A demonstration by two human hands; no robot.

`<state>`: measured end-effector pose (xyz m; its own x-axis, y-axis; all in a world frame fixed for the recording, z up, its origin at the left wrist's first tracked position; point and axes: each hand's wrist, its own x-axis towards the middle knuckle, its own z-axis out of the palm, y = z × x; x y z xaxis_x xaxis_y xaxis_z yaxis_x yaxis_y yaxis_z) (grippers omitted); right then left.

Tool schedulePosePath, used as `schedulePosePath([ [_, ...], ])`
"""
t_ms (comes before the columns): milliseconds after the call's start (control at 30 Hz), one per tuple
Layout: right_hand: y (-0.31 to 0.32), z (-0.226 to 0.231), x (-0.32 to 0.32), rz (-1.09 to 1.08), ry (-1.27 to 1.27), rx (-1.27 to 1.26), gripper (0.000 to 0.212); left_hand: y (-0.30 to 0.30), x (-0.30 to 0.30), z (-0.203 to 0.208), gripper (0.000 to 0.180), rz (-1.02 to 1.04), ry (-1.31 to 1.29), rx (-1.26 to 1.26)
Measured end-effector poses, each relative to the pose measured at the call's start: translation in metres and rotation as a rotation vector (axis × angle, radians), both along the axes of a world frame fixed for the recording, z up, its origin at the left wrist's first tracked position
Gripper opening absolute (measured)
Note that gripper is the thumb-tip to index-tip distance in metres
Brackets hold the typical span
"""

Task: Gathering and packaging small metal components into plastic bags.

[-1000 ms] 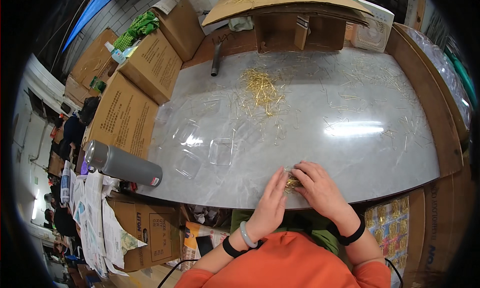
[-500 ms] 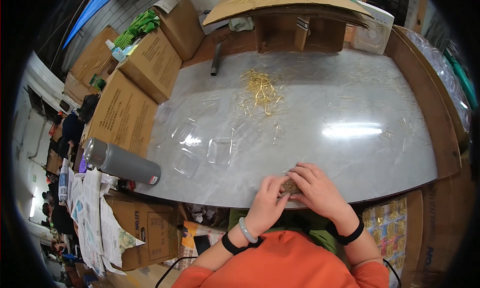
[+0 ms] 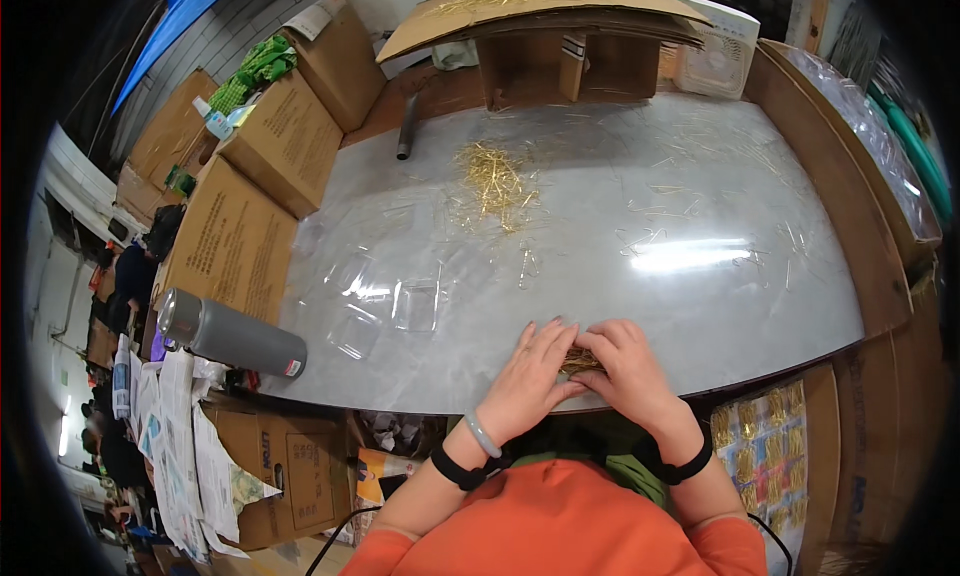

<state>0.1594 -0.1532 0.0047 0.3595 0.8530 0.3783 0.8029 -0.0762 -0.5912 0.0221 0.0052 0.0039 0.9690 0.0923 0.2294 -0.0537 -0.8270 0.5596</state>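
At the near edge of the grey table, a small bundle of thin gold wire hooks (image 3: 579, 361) lies between my two hands. My left hand (image 3: 530, 371) is closed against its left side, fingers together and thumb at the near end. From the right, my right hand (image 3: 630, 374) curls its fingers and thumb round the same bundle. Most of the bundle is hidden by my fingers. Farther off, a loose heap of gold wire hooks (image 3: 497, 184) lies mid-table. Clear plastic boxes (image 3: 416, 306) sit left of my hands.
A grey bottle (image 3: 235, 334) lies at the left edge. Cardboard boxes (image 3: 235, 231) line that side. A cardboard shelf (image 3: 525, 71) and a white fan (image 3: 718, 51) stand at the back. Packed gold wire bundles (image 3: 765, 441) fill a carton at lower right.
My left hand has straightened its fingers along the bundle, and my right fingers have curled in closer round it. The whole view has shifted slightly, so the table appears farther left.
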Motion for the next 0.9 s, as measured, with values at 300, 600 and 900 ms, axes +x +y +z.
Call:
schedulePosePath([
  [300,-0.054,0.021,-0.012,-0.193,-0.085,-0.074,0.041,-0.004,0.001,-0.004,0.063,0.031,-0.056,0.018],
  [600,-0.04,0.015,-0.014,-0.143,-0.114,0.132,0.029,0.0,-0.001,-0.003,0.065,0.0,-0.071,-0.016],
  [900,-0.017,0.007,-0.041,-0.506,-0.032,0.144,0.044,-0.007,-0.003,-0.006,0.072,0.043,-0.102,0.067],
])
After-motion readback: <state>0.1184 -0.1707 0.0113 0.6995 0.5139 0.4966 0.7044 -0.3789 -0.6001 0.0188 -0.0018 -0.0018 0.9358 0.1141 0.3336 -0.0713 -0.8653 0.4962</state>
